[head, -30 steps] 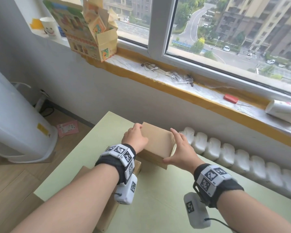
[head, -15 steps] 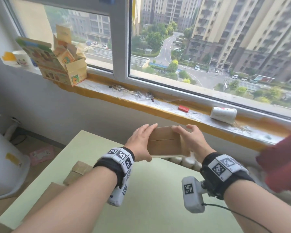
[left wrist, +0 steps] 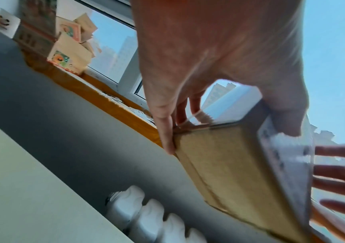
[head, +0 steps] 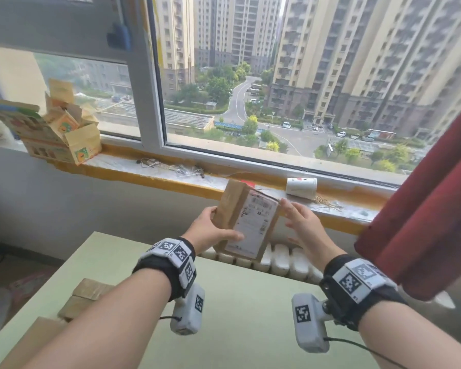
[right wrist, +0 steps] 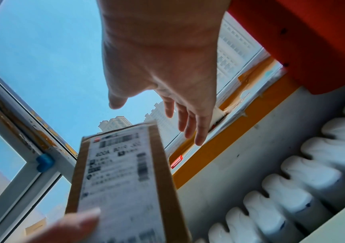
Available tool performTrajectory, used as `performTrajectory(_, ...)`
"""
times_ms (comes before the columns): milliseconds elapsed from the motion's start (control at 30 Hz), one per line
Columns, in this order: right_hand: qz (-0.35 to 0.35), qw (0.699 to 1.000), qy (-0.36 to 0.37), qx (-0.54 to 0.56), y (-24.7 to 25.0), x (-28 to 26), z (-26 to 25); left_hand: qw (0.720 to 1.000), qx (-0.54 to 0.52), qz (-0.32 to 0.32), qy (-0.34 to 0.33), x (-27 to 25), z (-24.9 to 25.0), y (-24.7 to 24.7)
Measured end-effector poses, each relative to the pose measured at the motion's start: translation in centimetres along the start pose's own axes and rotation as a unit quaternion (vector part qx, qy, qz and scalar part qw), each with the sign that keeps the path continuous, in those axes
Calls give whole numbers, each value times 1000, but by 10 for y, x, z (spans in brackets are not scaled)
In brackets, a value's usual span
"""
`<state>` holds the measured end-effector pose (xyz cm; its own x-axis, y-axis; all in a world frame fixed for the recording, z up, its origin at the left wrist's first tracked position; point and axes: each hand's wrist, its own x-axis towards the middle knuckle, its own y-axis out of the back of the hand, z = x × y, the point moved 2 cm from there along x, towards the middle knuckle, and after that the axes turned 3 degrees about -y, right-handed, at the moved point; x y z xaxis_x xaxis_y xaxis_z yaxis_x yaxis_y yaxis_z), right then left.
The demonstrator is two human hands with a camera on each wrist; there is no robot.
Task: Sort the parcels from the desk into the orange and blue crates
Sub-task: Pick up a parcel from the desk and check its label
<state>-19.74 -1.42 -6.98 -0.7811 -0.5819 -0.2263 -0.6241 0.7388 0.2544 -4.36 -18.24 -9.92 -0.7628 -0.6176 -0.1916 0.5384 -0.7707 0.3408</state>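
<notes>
A brown cardboard parcel (head: 248, 222) with a white shipping label facing me is held upright and slightly tilted above the far edge of the green desk (head: 245, 315). My left hand (head: 216, 230) grips its left side, thumb on the label and fingers behind it (left wrist: 229, 164). My right hand (head: 298, 222) is just right of the parcel with straight, spread fingers; in the right wrist view this hand (right wrist: 167, 74) holds nothing and is apart from the parcel (right wrist: 121, 172). Two more brown parcels (head: 88, 296) lie on the desk at the left. No blue crate is in view.
A large red-orange object (head: 423, 209), perhaps a crate, fills the right side close to my right arm. Behind the desk run a white radiator (head: 280, 259) and a window sill holding a tipped paper cup (head: 301, 186) and an open printed carton (head: 61, 137).
The parcel rose from the desk and was turned upright, label towards me. My right hand let go of it and opened; the left hand alone holds it now.
</notes>
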Motion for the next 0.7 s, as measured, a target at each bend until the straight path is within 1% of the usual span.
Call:
performTrajectory(100,-28,1000,-8,0,8,-5,5,995,-91,-15,36,1,5,-7)
performTrajectory(200,-61,998,-23,7,11,-10,6,989,-135,-46,33,-5,21,-18)
performTrajectory(300,-85,996,-33,15,14,-10,10,987,-141,-71,24,-11,33,-28)
performTrajectory(400,-104,994,-23,34,18,-11,7,986,-143,-84,13,-12,39,-37)
performTrajectory(467,-102,994,-12,47,20,-14,1,985,-144,-91,7,-14,41,-43)
performTrajectory(700,-119,990,-18,68,35,-18,3,985,-135,-111,15,-22,45,-62)
